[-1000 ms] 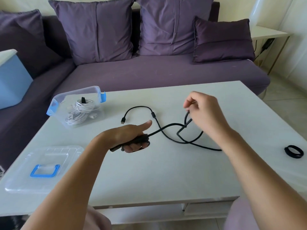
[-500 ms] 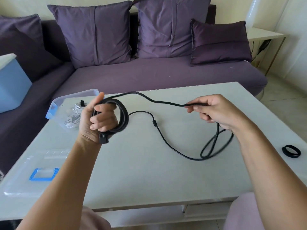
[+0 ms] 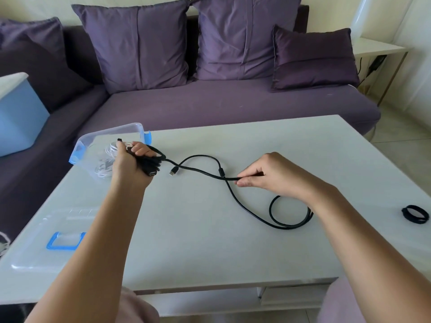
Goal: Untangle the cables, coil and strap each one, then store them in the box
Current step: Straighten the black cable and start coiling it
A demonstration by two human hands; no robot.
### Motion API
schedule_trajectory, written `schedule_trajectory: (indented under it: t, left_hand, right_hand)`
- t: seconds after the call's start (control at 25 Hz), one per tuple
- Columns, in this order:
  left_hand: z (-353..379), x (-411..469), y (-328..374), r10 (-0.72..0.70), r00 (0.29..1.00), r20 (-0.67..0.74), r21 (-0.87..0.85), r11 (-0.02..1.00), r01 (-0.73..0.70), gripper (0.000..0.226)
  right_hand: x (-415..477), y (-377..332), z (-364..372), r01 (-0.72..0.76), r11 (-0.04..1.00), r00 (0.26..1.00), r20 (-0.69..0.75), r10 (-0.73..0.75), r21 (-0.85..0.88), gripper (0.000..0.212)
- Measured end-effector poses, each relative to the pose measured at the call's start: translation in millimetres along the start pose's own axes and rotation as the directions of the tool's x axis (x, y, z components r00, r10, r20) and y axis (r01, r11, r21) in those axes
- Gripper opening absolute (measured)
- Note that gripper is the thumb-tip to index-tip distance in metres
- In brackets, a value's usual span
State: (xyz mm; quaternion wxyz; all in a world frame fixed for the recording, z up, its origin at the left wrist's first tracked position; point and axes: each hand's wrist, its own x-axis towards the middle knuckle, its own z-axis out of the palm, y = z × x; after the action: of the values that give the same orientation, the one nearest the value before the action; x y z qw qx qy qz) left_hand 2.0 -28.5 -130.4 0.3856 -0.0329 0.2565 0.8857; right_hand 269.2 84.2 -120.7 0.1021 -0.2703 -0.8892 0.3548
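My left hand [image 3: 133, 164] is curled round the gathered loops of the black cable [image 3: 285, 227], just in front of the box [image 3: 88, 143]; I judge this grip stops the coil springing apart. My right hand [image 3: 272, 176], well to the right of the box, pinches the free run between thumb and fingertips, ready to feed the next loop. The slack lies on the counter [image 3: 210, 252], farther right. The box stands open and holds a coiled white cable [image 3: 105, 169]. Its lid [image 3: 35, 252] lies nearer me than the box. A black strap [image 3: 415, 214] lies far right of the box
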Motion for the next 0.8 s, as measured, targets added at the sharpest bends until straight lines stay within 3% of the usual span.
schedule_trajectory:
  t: [0.12, 0.2, 0.28, 0.36, 0.44, 0.48, 0.52, 0.56, 0.64, 0.72, 0.8]
  left_hand:
    - [7, -8, -9, 0.199, 0.976, -0.088, 0.367, 0.917, -0.154, 0.041]
    - [8, -13, -15, 0.33, 0.942, -0.057, 0.626, 0.747, -0.224, 0.04]
    - [4, -11, -20, 0.403, 0.912, 0.072, 0.859, 0.44, -0.262, 0.042]
    - [-4, -6, -26, 0.343, 0.896, 0.283, 0.956, -0.024, -0.293, 0.049]
    - [-14, -5, -37, 0.114, 0.888, 0.446, 0.802, -0.491, -0.34, 0.057]
    - [-16, -8, -44, -0.026, 0.892, 0.452, 0.693, -0.619, -0.369, 0.057]
    - [-16, -13, -50, -0.142, 0.905, 0.402, 0.634, -0.67, -0.386, 0.055]
    - [-16, -18, -56, -0.233, 0.923, 0.307, 0.648, -0.659, -0.382, 0.054]
    - [-10, -29, -65, -0.372, 0.925, 0.073, 0.793, -0.541, -0.28, 0.054]
    - [-4, -38, -68, -0.506, 0.858, -0.087, 0.88, -0.443, -0.173, 0.054]
    - [2, -45, -63, -0.646, 0.747, -0.155, 0.934, -0.343, -0.103, 0.053]
  right_hand:
    - [-2, -10, 6, 0.048, 0.999, 0.996, 0.075, -0.048, -0.003, 0.014]
    - [-4, -18, 11, 0.071, 0.997, 0.986, 0.154, -0.069, -0.011, 0.013]
    - [-6, -23, 12, 0.083, 0.996, 0.977, 0.197, -0.079, -0.014, 0.014]
    - [-8, -26, 8, 0.084, 0.996, 0.981, 0.173, -0.089, 0.034, 0.013]
    - [-9, -24, 0, 0.094, 0.993, 0.99, 0.097, -0.1, 0.071, 0.013]
    - [-9, -22, -6, 0.104, 0.992, 0.993, 0.041, -0.107, 0.067, 0.011]
    - [-9, -18, -11, 0.118, 0.991, 0.993, -0.03, -0.116, 0.058, 0.009]
    - [-9, -13, -18, 0.133, 0.989, 0.986, -0.111, -0.126, 0.057, 0.007]
    - [-9, -1, -31, 0.15, 0.983, 0.959, -0.26, -0.117, 0.11, 0.006]
    - [-9, 11, -41, 0.141, 0.978, 0.936, -0.343, -0.081, 0.156, 0.008]
    - [-8, 20, -45, 0.132, 0.982, 0.919, -0.388, -0.071, 0.132, 0.01]
